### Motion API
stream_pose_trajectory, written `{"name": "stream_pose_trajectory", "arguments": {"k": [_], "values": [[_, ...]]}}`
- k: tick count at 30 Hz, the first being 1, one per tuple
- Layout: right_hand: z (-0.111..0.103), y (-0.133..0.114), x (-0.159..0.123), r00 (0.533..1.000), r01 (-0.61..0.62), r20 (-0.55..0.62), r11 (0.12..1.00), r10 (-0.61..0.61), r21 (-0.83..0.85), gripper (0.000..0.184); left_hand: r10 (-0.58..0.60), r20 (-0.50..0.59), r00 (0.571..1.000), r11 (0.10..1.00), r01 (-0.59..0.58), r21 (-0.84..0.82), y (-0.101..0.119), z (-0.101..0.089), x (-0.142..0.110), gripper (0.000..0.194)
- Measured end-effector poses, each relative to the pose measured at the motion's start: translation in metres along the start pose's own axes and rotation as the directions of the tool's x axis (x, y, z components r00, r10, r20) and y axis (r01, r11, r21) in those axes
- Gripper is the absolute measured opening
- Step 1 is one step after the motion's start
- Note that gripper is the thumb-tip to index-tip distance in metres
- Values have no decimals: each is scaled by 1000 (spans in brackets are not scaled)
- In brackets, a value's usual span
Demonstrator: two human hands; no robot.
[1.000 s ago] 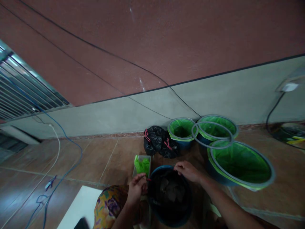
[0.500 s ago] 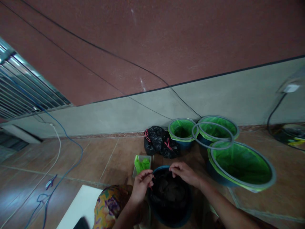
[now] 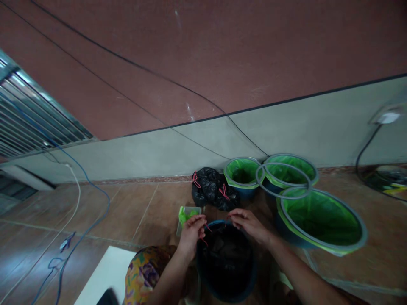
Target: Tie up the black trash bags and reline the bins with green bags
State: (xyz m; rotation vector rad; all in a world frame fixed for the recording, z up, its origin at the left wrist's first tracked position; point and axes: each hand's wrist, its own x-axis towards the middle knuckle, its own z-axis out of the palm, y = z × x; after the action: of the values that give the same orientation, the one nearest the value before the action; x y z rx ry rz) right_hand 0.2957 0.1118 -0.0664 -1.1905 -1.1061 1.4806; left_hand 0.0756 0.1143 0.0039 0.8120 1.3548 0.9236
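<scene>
A blue bin (image 3: pixel 226 283) lined with a black bag (image 3: pixel 227 250) stands on the floor right in front of me. My left hand (image 3: pixel 191 232) is closed on a red drawstring (image 3: pixel 206 228) at the bin's left rim. At the far rim, my right hand (image 3: pixel 248 224) pinches the other end of the red string. Both hands hover over the bag's mouth, close together.
Two tied black bags (image 3: pixel 213 188) lie against the wall. A clear box of green bags (image 3: pixel 187 216) sits left of the bin. Three bins with green liners (image 3: pixel 243 171) (image 3: pixel 291 169) (image 3: pixel 321 218) stand to the right, a loose grey ring (image 3: pixel 282 180) on top. Cables (image 3: pixel 79 203) trail on the left floor.
Both hands moved from the bin's sides toward its far rim and came closer together, drawing out the red strings of the black bag.
</scene>
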Motion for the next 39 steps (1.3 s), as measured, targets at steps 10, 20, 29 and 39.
{"name": "stream_pose_trajectory", "arguments": {"k": [10, 20, 29, 39], "values": [[-1, -5, 1, 999, -32, -25, 993, 35, 116, 35, 114, 386, 916, 593, -374, 713, -40, 48, 7, 24], [-11, -2, 11, 987, -83, -119, 972, 111, 219, 33, 110, 339, 934, 410, -353, 841, -127, 75, -3, 33], [-31, 0, 28, 938, -38, -324, 967, 122, 253, 33, -179, 267, 947, 35, -265, 964, -123, 22, -11, 39], [-22, -11, 18, 980, -74, -169, 978, 108, 194, 33, 124, 283, 951, 545, -303, 782, -77, 23, -20, 26]]}}
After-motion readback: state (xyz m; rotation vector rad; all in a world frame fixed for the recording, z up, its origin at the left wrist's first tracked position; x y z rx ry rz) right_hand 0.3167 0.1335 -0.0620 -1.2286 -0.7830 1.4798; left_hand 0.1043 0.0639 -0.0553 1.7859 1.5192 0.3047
